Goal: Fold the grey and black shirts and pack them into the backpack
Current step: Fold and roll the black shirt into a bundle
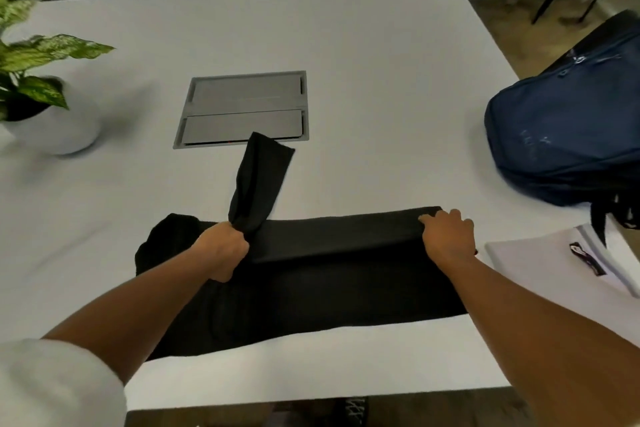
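Sleeve rises beyond left hand grip.

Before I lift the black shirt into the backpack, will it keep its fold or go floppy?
Probably floppy: the sleeve bunches into soft creases where the left hand grips it. The black shirt lies flat and thin, so it is likely light. The fold under the right hand may open unless supported from both ends.
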Demonstrator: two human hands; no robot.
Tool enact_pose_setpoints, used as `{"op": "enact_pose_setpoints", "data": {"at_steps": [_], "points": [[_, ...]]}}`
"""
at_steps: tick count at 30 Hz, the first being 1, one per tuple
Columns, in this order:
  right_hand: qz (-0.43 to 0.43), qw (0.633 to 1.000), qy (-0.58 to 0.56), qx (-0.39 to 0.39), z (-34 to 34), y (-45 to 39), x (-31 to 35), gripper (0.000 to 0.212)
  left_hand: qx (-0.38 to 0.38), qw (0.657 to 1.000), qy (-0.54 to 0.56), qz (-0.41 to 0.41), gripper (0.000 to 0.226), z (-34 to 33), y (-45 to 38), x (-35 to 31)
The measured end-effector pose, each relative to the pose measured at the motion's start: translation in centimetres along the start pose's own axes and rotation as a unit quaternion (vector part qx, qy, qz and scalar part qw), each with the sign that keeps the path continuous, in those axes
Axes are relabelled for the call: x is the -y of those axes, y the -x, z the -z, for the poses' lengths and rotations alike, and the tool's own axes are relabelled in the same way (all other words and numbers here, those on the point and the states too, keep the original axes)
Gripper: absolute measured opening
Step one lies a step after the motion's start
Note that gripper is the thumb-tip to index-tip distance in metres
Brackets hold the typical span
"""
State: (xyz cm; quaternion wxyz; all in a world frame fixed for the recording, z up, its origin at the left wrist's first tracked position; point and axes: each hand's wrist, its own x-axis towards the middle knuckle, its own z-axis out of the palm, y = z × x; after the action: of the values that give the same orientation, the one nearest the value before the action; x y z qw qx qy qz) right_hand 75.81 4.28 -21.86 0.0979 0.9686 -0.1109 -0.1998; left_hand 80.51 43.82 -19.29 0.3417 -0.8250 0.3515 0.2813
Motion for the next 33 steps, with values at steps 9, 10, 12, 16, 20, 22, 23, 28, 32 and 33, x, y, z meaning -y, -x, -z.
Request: {"op": "enact_pose_setpoints", "data": {"at_steps": [9, 10, 12, 16, 20, 22, 23, 28, 32, 33], "points": [[0.022, 0.997, 0.038, 0.067, -4.1, 4.5, -1.5, 0.056, 0.093, 0.995, 0.038, 0.023, 0.018, -2.4, 3.0, -6.9], [0.022, 0.996, 0.034, 0.083, -4.6, 5.0, -1.6, 0.062, 0.106, 0.993, 0.037, 0.022, 0.019, -2.7, 3.2, -7.4], [0.023, 0.993, 0.031, 0.108, -5.4, 5.8, -1.7, 0.074, 0.128, 0.991, 0.028, 0.023, 0.016, -3.5, 3.3, -8.3], [0.032, 0.99, 0.042, 0.135, -6.6, 7.1, -1.5, 0.09, 0.165, 0.985, 0.043, 0.032, 0.014, -5.1, 3.7, -9.8], [0.046, 0.987, 0.047, 0.146, -7.6, 7.8, -1.6, 0.093, 0.179, 0.971, 0.146, 0.068, 0.025, -6.5, 3.9, -10.4], [0.047, 0.986, 0.037, 0.157, -8.2, 7.9, -1.5, 0.1, 0.191, 0.958, 0.202, 0.076, 0.035, -6.7, 3.6, -10.4], [0.046, 0.985, 0.03, 0.163, -8.4, 7.9, -1.4, 0.104, 0.198, 0.951, 0.226, 0.077, 0.036, -6.6, 3.5, -10.3], [0.035, 0.985, -0.019, 0.168, -9.0, 7.8, -1.1, 0.105, 0.215, 0.918, 0.321, 0.084, 0.056, -6.3, 2.2, -9.8], [0.017, 0.991, -0.093, 0.097, -8.6, 7.7, -0.2, 0.074, 0.189, 0.886, 0.414, 0.089, 0.087, -5.3, 1.1, -9.7], [0.016, 0.99, -0.116, 0.074, -8.2, 7.7, 0.3, 0.065, 0.122, 0.888, 0.433, 0.096, 0.08, -5.0, 0.8, -9.9]]}}
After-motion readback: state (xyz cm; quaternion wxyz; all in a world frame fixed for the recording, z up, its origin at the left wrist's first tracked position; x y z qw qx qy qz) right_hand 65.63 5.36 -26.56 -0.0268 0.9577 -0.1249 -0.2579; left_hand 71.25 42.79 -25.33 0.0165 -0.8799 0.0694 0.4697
